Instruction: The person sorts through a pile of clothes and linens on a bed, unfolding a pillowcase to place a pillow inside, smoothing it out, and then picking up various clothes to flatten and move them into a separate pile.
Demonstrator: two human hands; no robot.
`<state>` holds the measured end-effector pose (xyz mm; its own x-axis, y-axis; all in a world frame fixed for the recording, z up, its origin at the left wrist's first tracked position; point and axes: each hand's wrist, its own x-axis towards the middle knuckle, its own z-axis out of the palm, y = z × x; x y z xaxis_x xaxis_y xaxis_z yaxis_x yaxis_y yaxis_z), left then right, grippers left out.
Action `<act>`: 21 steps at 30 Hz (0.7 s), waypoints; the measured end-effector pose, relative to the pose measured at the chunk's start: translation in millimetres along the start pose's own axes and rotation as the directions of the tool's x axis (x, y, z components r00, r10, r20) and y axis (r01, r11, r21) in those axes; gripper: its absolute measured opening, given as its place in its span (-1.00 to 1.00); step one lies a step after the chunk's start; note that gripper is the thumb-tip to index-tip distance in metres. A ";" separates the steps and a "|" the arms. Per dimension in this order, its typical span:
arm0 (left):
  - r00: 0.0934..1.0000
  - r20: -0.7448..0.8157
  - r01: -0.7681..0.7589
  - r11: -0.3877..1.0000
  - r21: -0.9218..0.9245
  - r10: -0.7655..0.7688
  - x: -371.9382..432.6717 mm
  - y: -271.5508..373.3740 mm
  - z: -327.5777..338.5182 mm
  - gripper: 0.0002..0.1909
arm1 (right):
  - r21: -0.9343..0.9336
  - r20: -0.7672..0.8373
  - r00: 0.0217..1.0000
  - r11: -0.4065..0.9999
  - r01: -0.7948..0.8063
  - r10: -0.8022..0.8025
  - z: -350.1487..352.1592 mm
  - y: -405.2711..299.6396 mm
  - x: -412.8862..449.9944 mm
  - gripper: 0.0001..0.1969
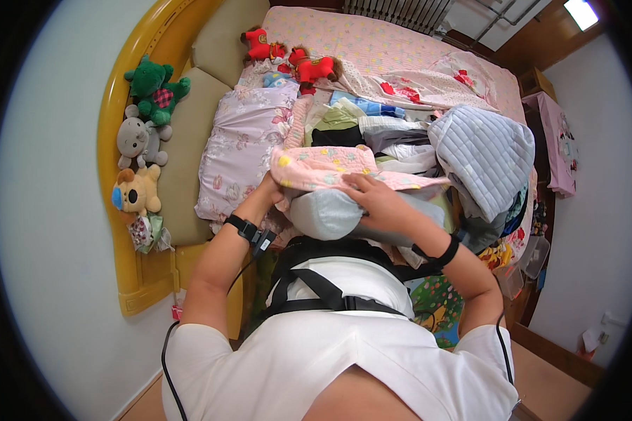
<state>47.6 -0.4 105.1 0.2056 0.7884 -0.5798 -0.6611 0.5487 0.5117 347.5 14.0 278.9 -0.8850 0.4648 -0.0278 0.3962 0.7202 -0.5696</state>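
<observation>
A pink quilted cloth with a yellow and green print lies across the near side of the bed, in front of me. My left hand grips its left end. My right hand rests at its near edge, fingers spread over the cloth and a light grey fabric bundle; whether it grips anything I cannot tell for certain. The grey bundle bulges towards my waist, under the pink cloth. Beyond the cloth lies a heap of clothes, with a black piece and a green one.
A floral pillow lies left of the cloth. To the right, a light blue quilted cover tops more clothes. Two red plush horses sit at the far left of the bed. Several plush toys line the yellow headboard.
</observation>
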 end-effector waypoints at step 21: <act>0.892 -0.419 0.195 0.981 0.014 -0.171 61.5 -9.3 -99.7 -0.51 | 0.226 0.762 0.637 0.876 -0.426 0.113 101.9 176.0 59.4 -0.19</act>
<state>-5.6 15.2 1.4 -0.0057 0.4923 -0.8704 -0.5979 0.6960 0.3976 339.7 115.9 93.3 -0.7057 -0.0146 -0.7084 0.6687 0.3166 -0.6727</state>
